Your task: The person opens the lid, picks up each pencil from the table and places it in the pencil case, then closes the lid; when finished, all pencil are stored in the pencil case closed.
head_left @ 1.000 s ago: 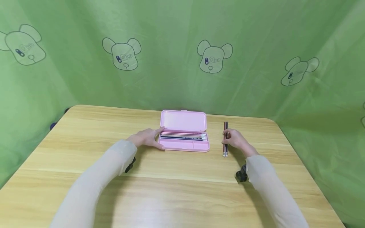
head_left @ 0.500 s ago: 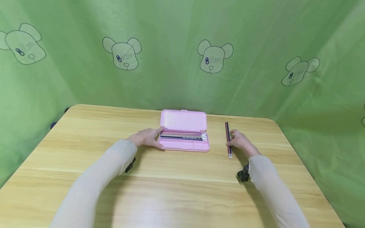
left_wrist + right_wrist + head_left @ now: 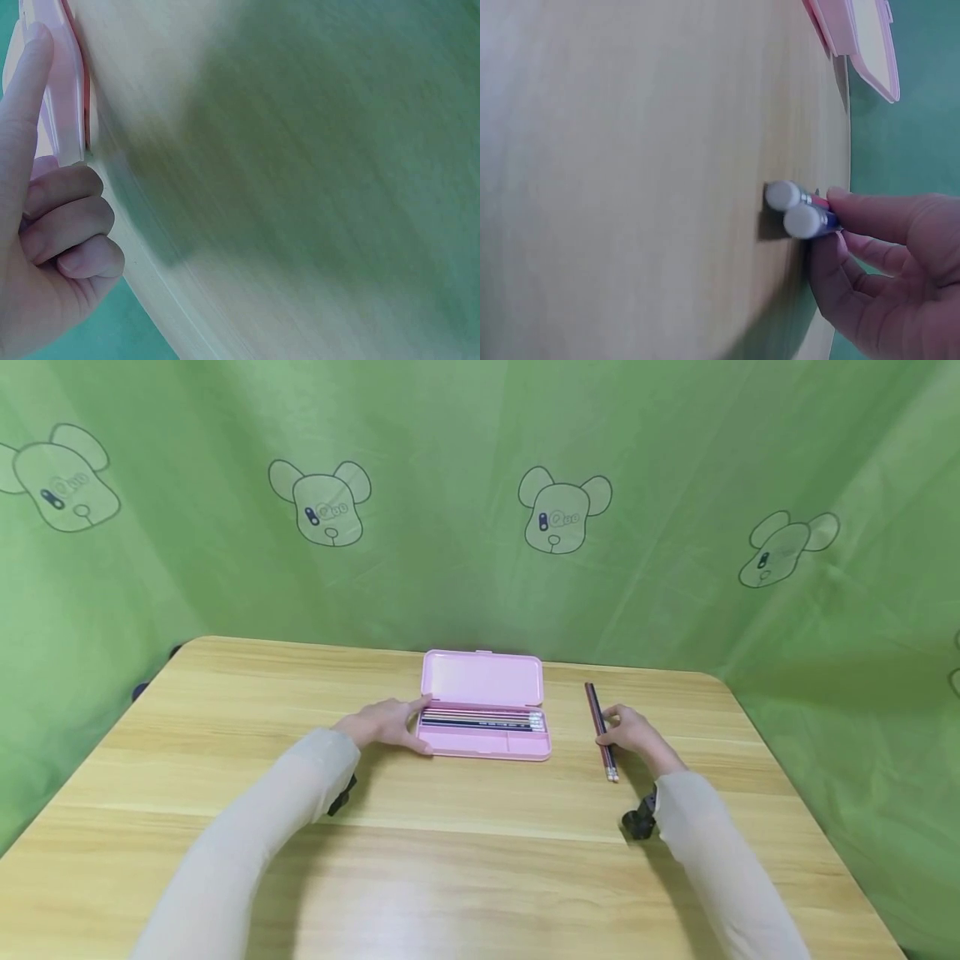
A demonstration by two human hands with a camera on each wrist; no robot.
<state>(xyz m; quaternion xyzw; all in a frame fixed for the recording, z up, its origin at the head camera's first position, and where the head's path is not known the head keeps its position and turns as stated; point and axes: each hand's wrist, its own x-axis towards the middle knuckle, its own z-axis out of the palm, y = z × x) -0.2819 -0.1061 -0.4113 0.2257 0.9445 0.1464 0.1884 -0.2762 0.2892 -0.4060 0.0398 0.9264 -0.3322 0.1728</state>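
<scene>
A pink pencil case (image 3: 468, 743) lies open at the back of the table, its lid folded back. Several pencils (image 3: 480, 722) lie side by side in its rear compartment, white erasers to the right. My left hand (image 3: 386, 722) holds the case's left end between thumb and fingers; in the left wrist view the thumb (image 3: 34, 71) lies along the pink edge. To the right of the case, my right hand (image 3: 632, 732) pinches two pencils (image 3: 595, 708), one red and one dark. Their white eraser ends (image 3: 802, 222) point toward the camera in the right wrist view.
The wooden table (image 3: 480, 877) extends in front of the case and to both sides. A green curtain (image 3: 450, 593) with bear-head prints hangs directly behind the table's back edge. Black wrist cameras (image 3: 639, 818) sit at both cuffs.
The right hand has shifted slightly right with the two pencils. They have gone from nearly straight to slanted, far ends leaning left. The left hand and the case have stayed put.
</scene>
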